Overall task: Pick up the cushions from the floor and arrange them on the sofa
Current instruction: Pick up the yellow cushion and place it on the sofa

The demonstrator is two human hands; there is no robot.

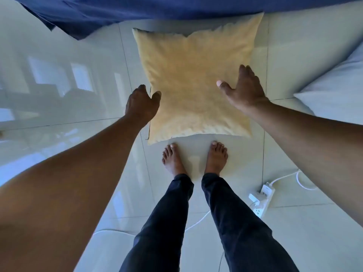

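A square pale-yellow cushion (pixel 193 83) is in the middle of the view, above the glossy tiled floor and just ahead of my bare feet. My left hand (pixel 140 104) clasps its left edge, thumb on the front face and fingers behind. My right hand (pixel 243 89) presses on its right edge with the fingers spread and the thumb lying on the fabric. The cushion's far corner reaches the blue fabric-covered sofa (pixel 137 10) along the top of the view. Whether the cushion's underside touches the floor is hidden.
A white cushion (pixel 334 91) lies at the right edge. A white power strip (pixel 263 197) with a plug and white cable sits on the tiles beside my right foot. More cable runs behind my legs.
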